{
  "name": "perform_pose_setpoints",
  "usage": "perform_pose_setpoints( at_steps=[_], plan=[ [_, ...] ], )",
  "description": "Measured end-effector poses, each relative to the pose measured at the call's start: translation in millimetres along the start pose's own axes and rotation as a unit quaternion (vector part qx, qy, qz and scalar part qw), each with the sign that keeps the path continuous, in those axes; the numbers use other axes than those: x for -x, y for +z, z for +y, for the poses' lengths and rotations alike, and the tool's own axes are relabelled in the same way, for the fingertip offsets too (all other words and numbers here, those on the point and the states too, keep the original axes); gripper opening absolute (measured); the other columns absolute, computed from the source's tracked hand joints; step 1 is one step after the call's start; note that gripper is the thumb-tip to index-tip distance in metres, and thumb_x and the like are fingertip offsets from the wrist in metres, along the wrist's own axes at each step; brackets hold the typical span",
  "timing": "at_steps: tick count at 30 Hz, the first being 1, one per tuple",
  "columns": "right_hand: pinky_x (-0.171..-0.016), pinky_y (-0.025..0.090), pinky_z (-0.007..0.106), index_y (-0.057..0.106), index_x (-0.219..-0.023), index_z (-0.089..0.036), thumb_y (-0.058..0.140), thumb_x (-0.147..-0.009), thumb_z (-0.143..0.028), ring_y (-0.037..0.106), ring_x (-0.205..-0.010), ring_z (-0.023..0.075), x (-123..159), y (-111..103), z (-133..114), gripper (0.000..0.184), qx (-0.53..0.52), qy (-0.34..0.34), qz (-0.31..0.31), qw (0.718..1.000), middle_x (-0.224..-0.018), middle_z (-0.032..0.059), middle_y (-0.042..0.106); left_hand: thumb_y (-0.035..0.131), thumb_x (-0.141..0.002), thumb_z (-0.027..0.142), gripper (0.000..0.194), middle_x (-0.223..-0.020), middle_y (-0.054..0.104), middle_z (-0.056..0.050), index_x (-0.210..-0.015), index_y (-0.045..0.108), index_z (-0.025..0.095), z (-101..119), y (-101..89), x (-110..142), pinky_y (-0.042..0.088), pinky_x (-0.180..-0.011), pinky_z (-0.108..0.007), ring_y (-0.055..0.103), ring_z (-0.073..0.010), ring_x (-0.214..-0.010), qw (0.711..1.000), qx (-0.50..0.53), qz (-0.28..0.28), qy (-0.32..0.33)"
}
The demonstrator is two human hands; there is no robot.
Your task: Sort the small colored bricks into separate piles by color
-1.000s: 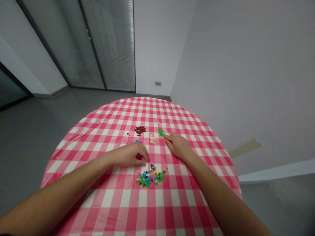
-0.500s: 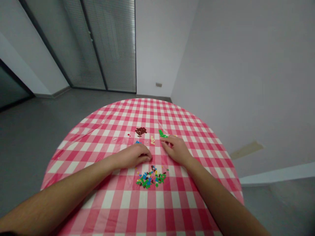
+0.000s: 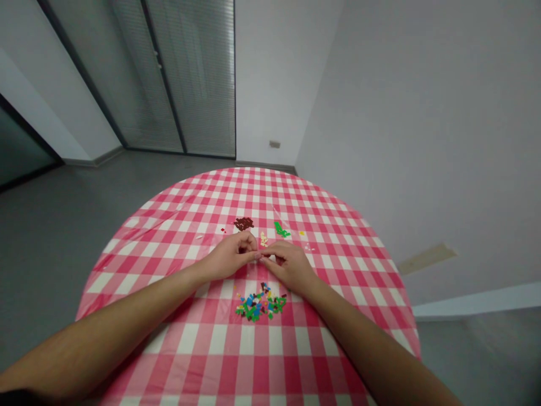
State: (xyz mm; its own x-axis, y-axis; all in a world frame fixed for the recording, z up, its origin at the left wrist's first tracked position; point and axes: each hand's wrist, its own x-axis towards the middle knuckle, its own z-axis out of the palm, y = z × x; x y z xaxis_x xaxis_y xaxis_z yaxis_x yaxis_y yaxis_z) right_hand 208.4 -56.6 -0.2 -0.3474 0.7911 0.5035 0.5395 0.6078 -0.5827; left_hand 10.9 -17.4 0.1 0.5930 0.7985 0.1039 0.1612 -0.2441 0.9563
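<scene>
My left hand and my right hand meet at the fingertips over the middle of the table. Both are closed in a pinch; anything between the fingers is too small to make out. Nearer to me lies a mixed pile of tiny coloured plastic bricks, in blue, green, brown, yellow and other colours. Beyond the hands are a heap of dark brown pieces, a green group and a few cream pieces just past the fingertips. The blue pieces seen earlier are hidden behind my left hand.
A round table wears a red-and-white checked cloth. One yellow piece and some pale pieces lie to the right, small red pieces to the left. Walls and a glass partition stand beyond the table.
My left hand has moved up and away from the mixed pile. My right hand has come left and nearer from beside the green group, uncovering the yellow piece, and the fingertips now meet.
</scene>
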Motion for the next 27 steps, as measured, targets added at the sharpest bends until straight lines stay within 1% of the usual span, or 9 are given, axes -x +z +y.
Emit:
perform_pose_setpoints(
  at_steps=[4, 6, 10, 12, 15, 19, 22, 24, 27],
  plan=[
    [-0.068, 0.048, 0.027, 0.075, -0.087, -0.019, 0.070, -0.085, -0.018, 0.063, -0.071, 0.0152, -0.3, -1.4, 9.1, 0.006, 0.025, 0.021, -0.026, 0.999, -0.077, 0.0031, 0.073, 0.062, -0.087, 0.027, 0.010, -0.078, 0.067, -0.001, -0.086, 0.060, 0.017, 1.4, -6.4, 0.1, 0.046, -0.067, -0.026, 0.061, -0.0137, -0.072, 0.999, -0.034, -0.029, -0.005],
    [-0.071, 0.049, 0.028, 0.075, -0.085, -0.019, 0.070, -0.084, -0.017, 0.064, -0.074, 0.0164, -0.2, -1.2, 17.1, 0.005, 0.061, 0.049, -0.036, 0.996, -0.080, 0.0038, 0.074, 0.060, -0.086, 0.021, 0.007, -0.086, 0.071, -0.003, -0.088, 0.065, 0.017, 5.7, -12.0, 1.0, 0.048, -0.073, -0.027, 0.065, -0.0151, -0.078, 0.993, -0.094, -0.072, 0.002],
    [-0.077, 0.049, 0.032, 0.077, -0.088, -0.020, 0.065, -0.088, -0.019, 0.065, -0.083, 0.0204, -0.1, 0.4, 31.1, 0.012, 0.147, 0.082, -0.054, 0.984, -0.085, 0.0060, 0.074, 0.064, -0.083, 0.016, 0.008, -0.085, 0.073, -0.003, -0.084, 0.072, 0.018, 14.2, -19.5, 3.2, 0.046, -0.076, -0.027, 0.065, -0.0162, -0.080, 0.952, -0.226, -0.199, 0.055],
    [-0.076, 0.049, 0.033, 0.077, -0.091, -0.021, 0.062, -0.091, -0.022, 0.064, -0.085, 0.0214, -0.5, 0.7, 33.4, 0.016, 0.182, 0.088, -0.062, 0.977, -0.086, 0.0069, 0.073, 0.065, -0.082, 0.014, 0.008, -0.084, 0.073, -0.004, -0.081, 0.072, 0.018, 14.3, -19.2, 3.7, 0.044, -0.077, -0.026, 0.064, -0.0167, -0.080, 0.935, -0.259, -0.225, 0.089],
    [-0.076, 0.048, 0.033, 0.078, -0.096, -0.022, 0.059, -0.092, -0.023, 0.063, -0.085, 0.0216, -0.8, -0.3, 31.5, 0.019, 0.209, 0.095, -0.072, 0.971, -0.088, 0.0074, 0.071, 0.064, -0.081, 0.010, 0.011, -0.081, 0.073, -0.004, -0.076, 0.071, 0.017, 10.0, -17.0, 3.7, 0.042, -0.076, -0.026, 0.063, -0.0171, -0.080, 0.924, -0.286, -0.231, 0.109],
    [-0.076, 0.047, 0.031, 0.077, -0.102, -0.023, 0.058, -0.093, -0.024, 0.061, -0.087, 0.0207, 0.4, -3.0, 26.3, 0.021, 0.221, 0.095, -0.069, 0.968, -0.089, 0.0075, 0.069, 0.064, -0.082, 0.012, 0.009, -0.081, 0.072, -0.004, -0.077, 0.070, 0.017, 5.9, -17.6, 3.6, 0.042, -0.072, -0.025, 0.062, -0.0165, -0.078, 0.926, -0.288, -0.222, 0.102],
    [-0.074, 0.046, 0.031, 0.077, -0.103, -0.024, 0.057, -0.094, -0.026, 0.060, -0.086, 0.0203, 1.0, -3.8, 23.2, 0.022, 0.230, 0.090, -0.103, 0.964, -0.088, 0.0073, 0.067, 0.065, -0.081, 0.013, 0.007, -0.082, 0.071, -0.004, -0.079, 0.071, 0.017, 5.1, -19.5, 3.2, 0.041, -0.071, -0.025, 0.062, -0.0162, -0.077, 0.928, -0.298, -0.206, 0.088],
    [-0.075, 0.046, 0.031, 0.076, -0.107, -0.024, 0.056, -0.095, -0.026, 0.060, -0.087, 0.0201, 0.9, -3.4, 21.9, 0.024, 0.235, 0.093, -0.121, 0.960, -0.090, 0.0074, 0.067, 0.064, -0.081, 0.012, 0.009, -0.080, 0.071, -0.003, -0.077, 0.071, 0.017, 4.0, -20.2, 2.4, 0.042, -0.071, -0.024, 0.061, -0.0158, -0.076, 0.927, -0.301, -0.208, 0.084],
    [-0.075, 0.047, 0.030, 0.074, -0.112, -0.025, 0.054, -0.095, -0.026, 0.061, -0.087, 0.0198, 1.0, -2.2, 21.5, 0.026, 0.239, 0.092, -0.122, 0.959, -0.092, 0.0073, 0.067, 0.061, -0.082, 0.011, 0.013, -0.077, 0.071, -0.003, -0.074, 0.070, 0.017, 2.9, -20.1, 1.3, 0.043, -0.073, -0.024, 0.062, -0.0151, -0.075, 0.926, -0.295, -0.219, 0.090]
  ],
)
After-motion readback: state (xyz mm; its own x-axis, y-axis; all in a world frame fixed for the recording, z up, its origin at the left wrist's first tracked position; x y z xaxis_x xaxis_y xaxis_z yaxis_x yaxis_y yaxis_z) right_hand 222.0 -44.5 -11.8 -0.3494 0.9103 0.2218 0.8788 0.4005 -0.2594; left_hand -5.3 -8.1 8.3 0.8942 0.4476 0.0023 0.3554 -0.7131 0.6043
